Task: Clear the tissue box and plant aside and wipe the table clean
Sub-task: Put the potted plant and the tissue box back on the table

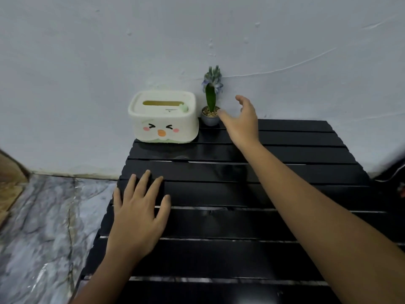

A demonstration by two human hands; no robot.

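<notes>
A cream tissue box [163, 117] with a cartoon face stands at the far left corner of the black slatted table [230, 218], against the wall. Just to its right is a small plant [211, 99] in a grey pot with pebbles, green leaf and bluish flowers. My right hand [242, 119] reaches out beside the pot, fingers spread, a fingertip at the pot's rim, holding nothing. My left hand [140, 207] lies flat on the table's near left part, fingers apart, empty.
A pale wall [197, 40] rises right behind the table. Grey marbled floor [43, 227] lies to the left, with a brown wooden piece [8, 178] at the far left edge. A dark object with a cable [392, 172] sits at the right edge.
</notes>
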